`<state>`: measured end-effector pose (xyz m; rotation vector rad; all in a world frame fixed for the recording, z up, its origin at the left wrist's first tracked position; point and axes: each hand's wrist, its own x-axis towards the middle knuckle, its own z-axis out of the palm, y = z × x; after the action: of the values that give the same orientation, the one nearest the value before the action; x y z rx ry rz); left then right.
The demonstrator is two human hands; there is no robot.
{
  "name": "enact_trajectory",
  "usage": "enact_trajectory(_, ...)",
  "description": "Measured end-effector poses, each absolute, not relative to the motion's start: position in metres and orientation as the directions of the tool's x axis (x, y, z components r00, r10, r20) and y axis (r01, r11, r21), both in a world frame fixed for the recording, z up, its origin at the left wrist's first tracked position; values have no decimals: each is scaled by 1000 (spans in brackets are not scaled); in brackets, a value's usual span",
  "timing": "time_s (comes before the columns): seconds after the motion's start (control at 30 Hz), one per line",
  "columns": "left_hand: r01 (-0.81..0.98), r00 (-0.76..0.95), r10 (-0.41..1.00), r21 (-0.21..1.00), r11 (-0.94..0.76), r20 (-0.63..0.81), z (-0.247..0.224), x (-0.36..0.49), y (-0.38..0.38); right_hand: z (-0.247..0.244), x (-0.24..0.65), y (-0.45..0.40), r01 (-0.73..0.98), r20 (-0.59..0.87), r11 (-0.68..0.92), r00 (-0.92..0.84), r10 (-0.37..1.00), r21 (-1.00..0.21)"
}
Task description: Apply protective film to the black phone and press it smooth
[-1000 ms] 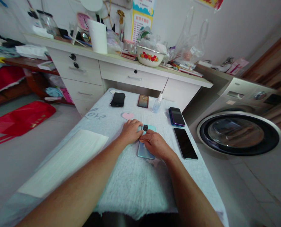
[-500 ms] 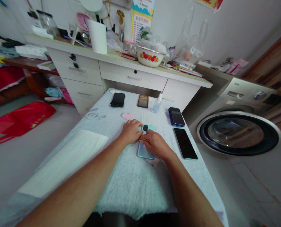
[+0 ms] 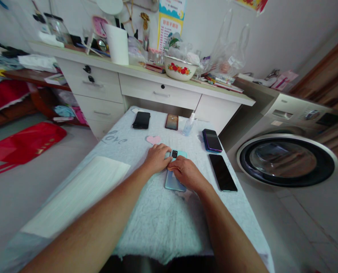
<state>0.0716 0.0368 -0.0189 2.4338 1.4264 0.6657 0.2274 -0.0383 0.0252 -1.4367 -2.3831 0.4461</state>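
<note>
A light blue phone (image 3: 175, 183) lies back up on the cloth-covered table, its dark camera block toward the far end. My left hand (image 3: 157, 158) rests at the phone's left edge near the camera, fingers bent together. On the phone's back lies my right hand (image 3: 185, 170), its fingers closed and pressed down; whatever they pinch is too small to make out. To the right are a black phone (image 3: 222, 172) and a purple-edged phone (image 3: 213, 140) on top of another.
Farther back on the table are a black phone (image 3: 142, 120), a brown phone (image 3: 172, 122) and a spray bottle (image 3: 188, 127). A white sheet (image 3: 77, 195) lies at the left. Drawers (image 3: 160, 89) stand behind, a washing machine (image 3: 285, 140) at the right.
</note>
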Motion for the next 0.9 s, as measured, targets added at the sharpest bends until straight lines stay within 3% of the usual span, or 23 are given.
enact_trajectory(0.43, 767, 423, 870, 411, -492, 252, -18, 72, 37, 27, 228, -37, 851, 104, 371, -359, 928, -371)
enact_trajectory(0.9, 763, 425, 867, 412, -498, 261, -18, 72, 37, 26, 228, -38, 813, 140, 427, -406, 903, -397)
